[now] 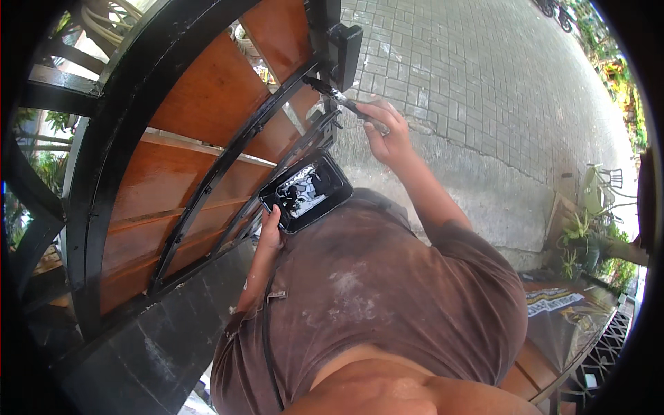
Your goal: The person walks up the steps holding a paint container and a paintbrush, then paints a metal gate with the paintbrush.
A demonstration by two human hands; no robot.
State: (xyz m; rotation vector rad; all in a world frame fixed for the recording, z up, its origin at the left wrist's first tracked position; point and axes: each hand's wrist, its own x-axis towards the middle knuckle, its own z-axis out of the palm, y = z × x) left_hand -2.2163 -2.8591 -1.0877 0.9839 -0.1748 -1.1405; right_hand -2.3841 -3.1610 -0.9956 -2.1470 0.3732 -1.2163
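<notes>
My right hand (388, 133) grips a paintbrush (339, 97) by its handle, fingers wrapped round it. The brush's dark, paint-covered bristles touch or nearly touch a black metal bar of the gate (247, 138); I cannot tell which. Close to my body, my left hand (272, 226) holds a black rectangular paint tray (337, 181) by its near left side, thumb over the rim. Wet black paint with pale glints lies in the tray. The gate has a curved black frame around orange-brown wooden panels (205, 88).
Grey paving bricks (456, 76) spread beyond the gate, bordered by a concrete strip (443, 187). Dark tiles (149, 356) lie at the lower left. At the right stand potted plants (581, 238), a pale chair (600, 190) and a covered table-like surface (564, 318). A motorbike shows at the top right.
</notes>
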